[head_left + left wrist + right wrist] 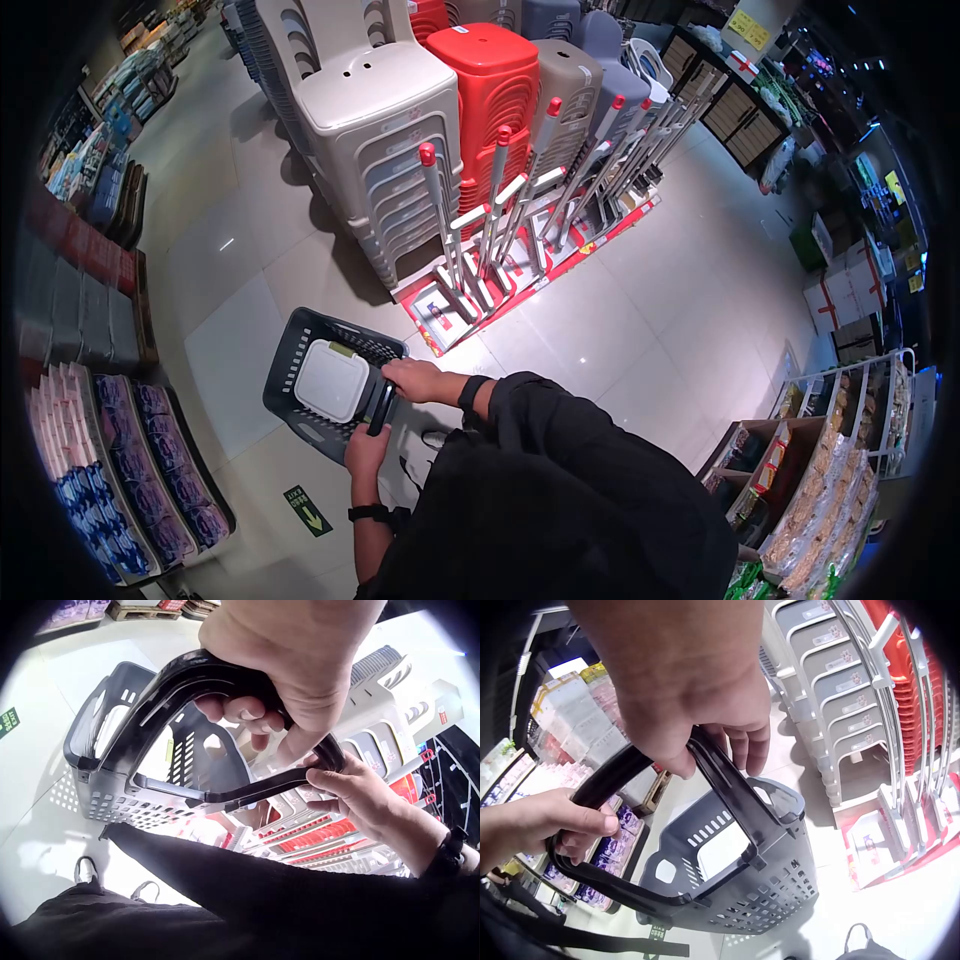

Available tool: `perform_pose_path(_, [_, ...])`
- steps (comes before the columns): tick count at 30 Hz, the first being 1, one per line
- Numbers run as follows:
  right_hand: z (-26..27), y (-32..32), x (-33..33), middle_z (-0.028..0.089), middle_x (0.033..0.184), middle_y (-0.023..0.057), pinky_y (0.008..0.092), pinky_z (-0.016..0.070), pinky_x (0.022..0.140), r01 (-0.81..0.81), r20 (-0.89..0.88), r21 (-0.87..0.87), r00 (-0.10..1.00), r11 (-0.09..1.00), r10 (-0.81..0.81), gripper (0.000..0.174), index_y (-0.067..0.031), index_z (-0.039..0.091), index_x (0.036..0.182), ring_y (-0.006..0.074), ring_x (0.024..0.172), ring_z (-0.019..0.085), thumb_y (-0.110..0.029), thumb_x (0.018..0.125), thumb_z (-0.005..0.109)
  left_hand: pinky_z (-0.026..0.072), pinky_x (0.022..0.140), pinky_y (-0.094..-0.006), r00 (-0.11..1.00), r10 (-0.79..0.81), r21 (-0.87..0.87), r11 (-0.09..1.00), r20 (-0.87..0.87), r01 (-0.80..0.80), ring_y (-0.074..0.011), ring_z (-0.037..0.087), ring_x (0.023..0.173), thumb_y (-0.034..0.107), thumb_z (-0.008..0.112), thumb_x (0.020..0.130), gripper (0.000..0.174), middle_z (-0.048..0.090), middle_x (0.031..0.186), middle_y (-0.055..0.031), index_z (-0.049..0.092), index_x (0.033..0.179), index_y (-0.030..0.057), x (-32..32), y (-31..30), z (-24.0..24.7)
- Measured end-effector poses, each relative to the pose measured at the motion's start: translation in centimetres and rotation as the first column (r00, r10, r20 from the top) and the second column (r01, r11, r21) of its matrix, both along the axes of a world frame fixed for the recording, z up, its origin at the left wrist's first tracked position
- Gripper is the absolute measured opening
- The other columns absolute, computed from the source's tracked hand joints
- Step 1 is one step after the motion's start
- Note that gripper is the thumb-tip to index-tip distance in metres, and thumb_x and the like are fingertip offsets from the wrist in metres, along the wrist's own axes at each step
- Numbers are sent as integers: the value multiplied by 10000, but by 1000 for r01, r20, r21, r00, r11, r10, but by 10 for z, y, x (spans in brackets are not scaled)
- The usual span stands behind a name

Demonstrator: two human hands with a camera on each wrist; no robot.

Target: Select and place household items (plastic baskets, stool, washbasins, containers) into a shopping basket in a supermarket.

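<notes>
A dark grey shopping basket (pixel 290 392) with perforated sides hangs in front of the person, over the floor. Inside it sits a white, rounded-square box (pixel 332 385) with an olive-green patch on one edge. My left hand (pixel 368 450) grips one end of the basket's black handle (pixel 600 889), fingers curled round the bar. At the handle's other end my right hand (pixel 412 380) holds on, its thumb and fingers wrapped over the bar in the right wrist view. Both wrists wear black bands.
Stacked beige stools (pixel 380 90) and red stools (pixel 490 60) stand ahead. Squeegee mops (pixel 500 200) with red-tipped poles rise from a low red-edged base (pixel 440 345). Packaged goods (pixel 130 470) fill a rack at left; a snack shelf (pixel 820 490) stands at right. A green exit sign (pixel 307 510) marks the floor.
</notes>
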State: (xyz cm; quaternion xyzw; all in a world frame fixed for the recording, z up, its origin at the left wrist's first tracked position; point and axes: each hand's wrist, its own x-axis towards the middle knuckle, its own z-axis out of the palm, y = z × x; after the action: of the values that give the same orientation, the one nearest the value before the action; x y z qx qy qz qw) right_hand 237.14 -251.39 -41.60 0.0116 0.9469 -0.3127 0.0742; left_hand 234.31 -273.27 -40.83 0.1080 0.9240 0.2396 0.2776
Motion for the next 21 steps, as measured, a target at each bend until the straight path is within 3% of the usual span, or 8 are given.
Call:
perform_pose_path(14, [-5,-4,3,565,1017,155,477,502,819,20,-99,2,995,1000,-20,270,-81,503,1036,374,973,580,-96,792,620,524,798,-453,999,-38,-44,998,32,40,-366,680,901,478,701,762,417,715,903,-158,710,960,110,-11,-3,6])
perform_pose_path(17, [-4,-7,3,561,1031,151,475,501,819,9,-100,21,995,1000,-7,287,-81,495,1050,370,981,574,-113,797,628,526,794,-447,999,-26,-91,996,-30,23,-357,684,894,471,700,761,403,718,894,-144,708,964,123,-12,-6,10])
perform_pose_path(18, [0,-11,-5,561,1031,151,475,501,819,-73,-105,8,992,997,74,287,-81,495,1050,370,981,574,-113,797,628,531,787,-438,1000,-30,-79,996,-9,29,-348,686,891,476,705,751,405,721,892,-134,705,969,134,-14,-12,15])
perform_pose_path(20, [-2,-10,1,549,1047,138,466,490,826,-28,-118,37,992,999,32,286,-77,503,1058,367,1002,562,-123,808,633,533,784,-433,999,-45,-100,994,-12,43,-343,688,890,482,705,745,408,721,889,-132,704,967,139,-21,-11,12])
perform_pose_path(21, [0,-13,-6,549,1047,138,466,490,826,-96,-120,26,988,995,98,286,-77,503,1058,367,1002,562,-123,808,633,534,781,-428,999,-31,-127,992,-16,29,-339,689,889,488,705,739,412,722,885,-129,704,965,144,-21,-18,14])
